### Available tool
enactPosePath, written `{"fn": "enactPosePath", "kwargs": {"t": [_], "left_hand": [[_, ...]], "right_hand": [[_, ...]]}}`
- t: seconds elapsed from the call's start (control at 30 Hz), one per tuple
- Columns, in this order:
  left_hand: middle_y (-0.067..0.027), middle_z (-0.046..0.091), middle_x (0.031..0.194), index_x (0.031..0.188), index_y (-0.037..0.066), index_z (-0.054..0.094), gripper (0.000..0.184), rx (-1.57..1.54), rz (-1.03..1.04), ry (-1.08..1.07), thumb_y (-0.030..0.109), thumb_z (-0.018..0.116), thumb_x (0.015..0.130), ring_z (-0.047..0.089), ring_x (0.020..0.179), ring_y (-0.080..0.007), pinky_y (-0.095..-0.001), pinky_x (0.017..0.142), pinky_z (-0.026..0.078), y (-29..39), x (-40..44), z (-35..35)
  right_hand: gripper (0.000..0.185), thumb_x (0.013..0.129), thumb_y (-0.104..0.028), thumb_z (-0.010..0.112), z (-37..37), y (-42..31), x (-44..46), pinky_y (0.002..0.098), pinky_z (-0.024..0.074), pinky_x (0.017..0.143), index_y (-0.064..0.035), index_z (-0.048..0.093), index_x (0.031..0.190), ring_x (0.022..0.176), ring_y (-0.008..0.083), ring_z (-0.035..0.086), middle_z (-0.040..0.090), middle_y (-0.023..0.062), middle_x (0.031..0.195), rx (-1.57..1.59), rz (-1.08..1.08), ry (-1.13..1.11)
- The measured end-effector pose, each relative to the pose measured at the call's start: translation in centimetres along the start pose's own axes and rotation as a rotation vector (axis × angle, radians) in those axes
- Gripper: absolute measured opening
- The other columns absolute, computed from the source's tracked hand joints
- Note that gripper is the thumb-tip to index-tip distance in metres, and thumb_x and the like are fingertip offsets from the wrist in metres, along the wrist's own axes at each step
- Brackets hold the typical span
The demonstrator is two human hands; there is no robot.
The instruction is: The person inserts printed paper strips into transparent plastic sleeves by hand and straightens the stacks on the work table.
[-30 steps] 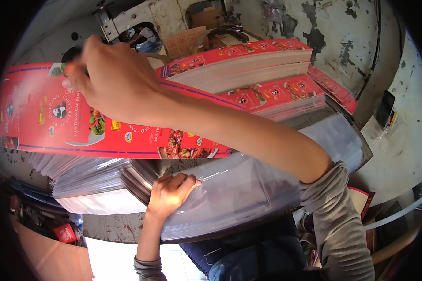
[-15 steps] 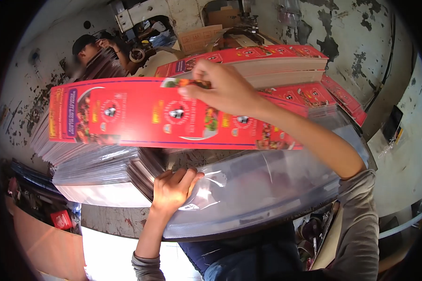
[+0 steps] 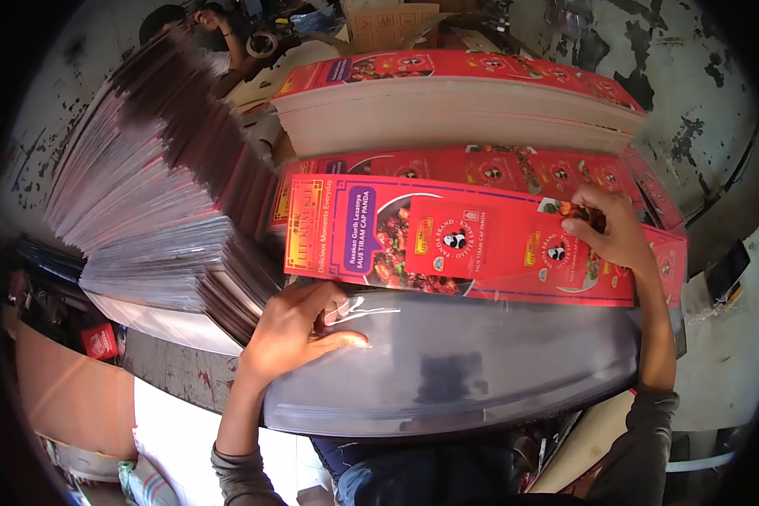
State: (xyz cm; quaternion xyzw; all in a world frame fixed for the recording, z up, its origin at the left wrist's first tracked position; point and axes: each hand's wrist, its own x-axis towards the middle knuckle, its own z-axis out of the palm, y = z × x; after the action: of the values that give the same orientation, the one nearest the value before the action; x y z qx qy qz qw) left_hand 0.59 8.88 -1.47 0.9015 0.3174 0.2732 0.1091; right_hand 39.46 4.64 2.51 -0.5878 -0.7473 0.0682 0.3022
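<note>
A long red printed sheet (image 3: pixel 497 244) with panda logos lies across the far edge of a stack of clear plastic sleeves (image 3: pixel 447 363). My right hand (image 3: pixel 609 228) pinches the sheet's upper edge, toward its right end. At the left end of the sleeves, my left hand (image 3: pixel 299 329) has its fingers curled on the top sleeve's far corner, with the thumb stretched along it. Bright reflections mark the plastic beside that thumb. Behind the held sheet are more red printed sheets, including a tall stack (image 3: pixel 464 110).
A large fanned pile of plastic-covered sheets (image 3: pixel 160 211) rises on the left. Beyond it, part of another person (image 3: pixel 219 38) shows near a tape roll (image 3: pixel 262 45). A cardboard box (image 3: pixel 388 25) stands at the back. A phone-like black object (image 3: pixel 728 268) lies at the right.
My right hand has moved right and down with the red sheet, which now lies lower over the sleeves' far edge. My left thumb has spread out from its fingers. The view has shifted.
</note>
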Motion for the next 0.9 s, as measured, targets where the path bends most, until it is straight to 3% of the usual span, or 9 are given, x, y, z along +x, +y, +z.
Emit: {"fn": "enactPosePath", "kwargs": {"t": [0.07,0.2,0.3,0.37,0.43,0.47,0.6,0.73,0.9], "left_hand": [[-0.0064,0.048,0.071,0.071,0.005,0.051,0.036,-0.078,-0.006,-0.149,0.03,0.076,0.065,0.052,0.068,-0.0233,-0.033,0.064,0.043,0.2,0.1,-0.5],[-0.0101,0.048,0.084,0.08,0.003,0.054,0.027,-0.009,0.032,-0.048,0.022,0.072,0.072,0.053,0.071,-0.0247,-0.0337,0.068,0.044,-1.0,0.1,-1.3],[-0.011,0.05,0.082,0.078,0.003,0.053,0.022,-0.119,-0.213,0.009,0.017,0.069,0.074,0.054,0.071,-0.0247,-0.0334,0.066,0.044,-0.4,-0.1,-0.9],[-0.011,0.054,0.075,0.083,0.001,0.051,0.017,-0.118,-0.218,-0.008,0.01,0.064,0.08,0.057,0.065,-0.0202,-0.0307,0.061,0.045,-0.4,-0.1,-0.7],[-0.0101,0.059,0.068,0.093,0.0,0.047,0.016,-0.573,-0.518,0.018,0.007,0.058,0.085,0.058,0.055,-0.0148,-0.0274,0.057,0.046,0.0,-0.1,-0.1],[-0.0099,0.061,0.065,0.106,0.0,0.038,0.024,-0.561,-0.509,0.013,0.005,0.052,0.088,0.058,0.051,-0.0119,-0.0231,0.051,0.043,-0.1,0.0,0.2],[-0.0136,0.063,0.068,0.119,0.002,0.024,0.037,-0.738,-0.557,0.065,0.005,0.047,0.09,0.063,0.055,-0.0162,-0.0195,0.046,0.037,-0.3,0.3,-0.1],[-0.0144,0.063,0.069,0.119,0.001,0.024,0.036,-0.76,-0.512,0.118,0.008,0.046,0.092,0.064,0.058,-0.0167,-0.0191,0.047,0.037,-1.0,-0.1,0.4],[-0.0127,0.066,0.078,0.113,-0.001,0.043,0.028,-0.821,-0.573,0.063,0.018,0.045,0.094,0.065,0.068,-0.0155,-0.0193,0.056,0.038,-1.2,-0.2,0.1]], "right_hand": [[0.026,0.073,-0.02,0.071,-0.4,0.3,-0.5,0.0288,0.0318,0.045,-0.0016,0.051,0.072,0.046,0.014,0.041,0.047,0.0066,0.056,-0.042,-0.019,0.011],[0.03,0.069,-0.019,0.074,-1.1,1.0,-1.1,0.0264,0.0286,0.043,-0.0023,0.049,0.072,0.047,0.0081,0.037,0.041,0.003,0.054,-0.074,0.017,0.031],[0.031,0.067,-0.018,0.076,-1.2,1.3,-1.2,0.0247,0.026,0.043,-0.0034,0.049,0.071,0.048,0.0044,0.035,0.037,0.0,0.055,-0.051,0.034,0.036],[0.032,0.065,-0.017,0.077,-1.3,1.5,-1.2,0.024,0.0249,0.043,-0.0039,0.048,0.071,0.049,0.0031,0.034,0.036,-0.0014,0.056,-0.052,-0.004,0.049],[0.033,0.064,-0.017,0.078,-1.5,1.3,-1.3,0.0235,0.0246,0.043,-0.0045,0.048,0.07,0.049,0.0031,0.033,0.037,-0.0032,0.056,0.028,0.025,0.039],[0.033,0.064,-0.017,0.078,-1.5,1.2,-1.2,0.0235,0.0246,0.043,-0.0045,0.048,0.07,0.049,0.0031,0.033,0.037,-0.0032,0.056,0.028,0.019,0.037],[0.032,0.063,-0.017,0.077,-1.4,1.2,-1.2,0.0234,0.0242,0.043,-0.0045,0.048,0.07,0.049,0.0034,0.033,0.038,-0.0033,0.057,0.049,0.097,0.004],[0.032,0.064,-0.019,0.076,-1.4,2.0,-1.3,0.0245,0.0239,0.044,-0.0044,0.049,0.071,0.049,0.0047,0.032,0.038,-0.0025,0.057,0.023,0.048,0.012],[0.034,0.063,-0.021,0.077,-1.4,1.7,-1.3,0.0255,0.0246,0.044,-0.0025,0.049,0.073,0.049,0.0066,0.032,0.037,-0.0004,0.056,-0.002,0.022,-0.013]]}}
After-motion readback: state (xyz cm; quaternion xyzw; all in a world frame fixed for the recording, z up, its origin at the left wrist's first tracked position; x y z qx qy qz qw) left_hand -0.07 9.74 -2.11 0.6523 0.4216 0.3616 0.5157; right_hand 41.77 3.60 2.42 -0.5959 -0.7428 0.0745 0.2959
